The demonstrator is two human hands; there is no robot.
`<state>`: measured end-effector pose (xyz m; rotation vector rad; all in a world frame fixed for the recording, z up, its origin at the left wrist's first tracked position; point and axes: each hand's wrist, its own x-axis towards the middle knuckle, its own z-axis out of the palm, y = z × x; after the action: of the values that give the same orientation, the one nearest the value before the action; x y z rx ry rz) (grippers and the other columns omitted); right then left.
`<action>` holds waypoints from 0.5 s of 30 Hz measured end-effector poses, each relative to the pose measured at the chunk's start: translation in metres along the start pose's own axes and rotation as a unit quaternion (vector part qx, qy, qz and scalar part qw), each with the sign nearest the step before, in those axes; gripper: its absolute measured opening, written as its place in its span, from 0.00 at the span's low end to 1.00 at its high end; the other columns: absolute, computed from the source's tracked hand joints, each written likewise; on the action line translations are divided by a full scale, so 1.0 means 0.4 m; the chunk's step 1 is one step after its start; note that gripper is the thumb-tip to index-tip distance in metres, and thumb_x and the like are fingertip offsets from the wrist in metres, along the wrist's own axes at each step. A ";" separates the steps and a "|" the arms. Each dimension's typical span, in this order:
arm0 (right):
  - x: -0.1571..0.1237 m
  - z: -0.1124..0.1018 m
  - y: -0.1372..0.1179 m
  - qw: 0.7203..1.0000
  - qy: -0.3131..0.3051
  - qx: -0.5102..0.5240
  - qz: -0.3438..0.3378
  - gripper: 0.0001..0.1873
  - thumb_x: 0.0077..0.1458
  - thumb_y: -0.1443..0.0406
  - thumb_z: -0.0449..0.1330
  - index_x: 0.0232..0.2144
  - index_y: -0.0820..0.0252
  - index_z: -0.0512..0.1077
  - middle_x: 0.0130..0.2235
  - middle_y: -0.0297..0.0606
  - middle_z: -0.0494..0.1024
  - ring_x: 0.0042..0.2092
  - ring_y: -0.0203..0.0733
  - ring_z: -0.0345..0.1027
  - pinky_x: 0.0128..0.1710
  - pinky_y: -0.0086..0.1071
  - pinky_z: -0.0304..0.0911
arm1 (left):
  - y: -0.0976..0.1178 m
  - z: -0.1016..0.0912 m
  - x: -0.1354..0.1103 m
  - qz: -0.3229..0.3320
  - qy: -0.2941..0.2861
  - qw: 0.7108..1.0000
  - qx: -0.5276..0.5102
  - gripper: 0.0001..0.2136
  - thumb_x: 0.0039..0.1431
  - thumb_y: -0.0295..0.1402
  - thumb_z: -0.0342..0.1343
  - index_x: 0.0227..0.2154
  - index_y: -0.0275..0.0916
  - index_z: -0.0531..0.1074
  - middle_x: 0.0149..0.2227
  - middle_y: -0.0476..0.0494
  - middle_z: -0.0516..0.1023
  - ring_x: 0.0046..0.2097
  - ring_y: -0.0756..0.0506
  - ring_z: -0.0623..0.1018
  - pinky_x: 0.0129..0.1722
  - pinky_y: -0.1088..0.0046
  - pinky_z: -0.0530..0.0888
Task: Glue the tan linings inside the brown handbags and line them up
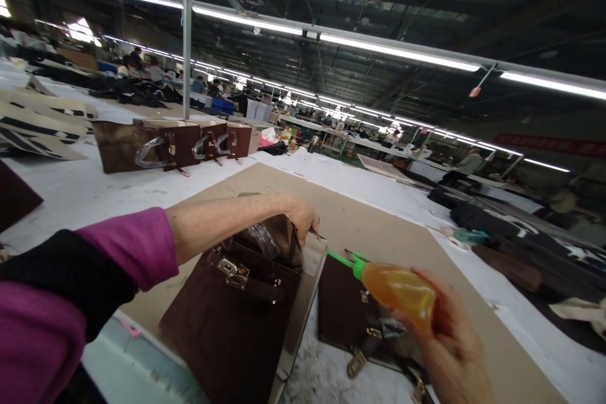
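Main bag: the brown bag [222, 322] is front and center on the table [326, 170], gold clasp [233, 273] already on.
How far along: midway, I'd guess. The pale side edge nearest the nozzle looks unfinished, but no clue whether any liquid's on it.
Other bags: a second bag [336, 312] sits just to the right, clasp parts on it too; a row of bags [180, 145] stands upright at back left, handles on.
Left hand [300, 218]: arm reaching across, wrist bent, fingers down at the bag's far end. Can't tell if that grip's really pinching.
Right hand [449, 334]: grip wrapped around the squeeze bottle [398, 290], which is tipped sideways, green nozzle [343, 260] pointing at that edge.
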<state>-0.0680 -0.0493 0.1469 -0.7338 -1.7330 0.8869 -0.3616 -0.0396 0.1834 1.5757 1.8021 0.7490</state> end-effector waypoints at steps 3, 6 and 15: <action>0.016 -0.012 0.014 1.000 -0.003 -0.008 -0.022 0.29 0.42 0.58 0.69 0.47 0.52 0.68 0.43 0.32 0.75 0.40 0.39 0.70 0.40 0.21 0.64 | 0.020 -0.010 -0.005 0.039 -0.153 0.967 0.201 0.16 0.30 0.22 0.67 0.29 0.37 0.78 0.33 0.46 0.79 0.34 0.43 0.73 0.38 0.70 0.70; 0.023 -0.021 0.026 0.999 -0.011 -0.027 -0.029 0.28 0.41 0.58 0.69 0.46 0.51 0.68 0.43 0.34 0.75 0.40 0.41 0.71 0.39 0.23 0.66 | 0.036 -0.020 -0.006 0.063 -0.212 0.921 0.322 0.22 0.39 0.32 0.65 0.42 0.37 0.76 0.45 0.44 0.77 0.40 0.42 0.73 0.38 0.72 0.70; -0.003 -0.032 0.039 0.997 -0.022 -0.069 0.006 0.28 0.40 0.53 0.68 0.46 0.48 0.68 0.45 0.36 0.74 0.42 0.47 0.70 0.40 0.31 0.67 | 0.055 -0.012 -0.022 0.064 -0.232 0.898 0.367 0.25 0.44 0.34 0.62 0.49 0.35 0.72 0.49 0.41 0.74 0.43 0.42 0.73 0.37 0.74 0.69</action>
<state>-0.0545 -0.0390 0.1360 -0.8214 -1.8443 0.8037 -0.3505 -0.0455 0.2037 2.1244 1.6955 -0.3192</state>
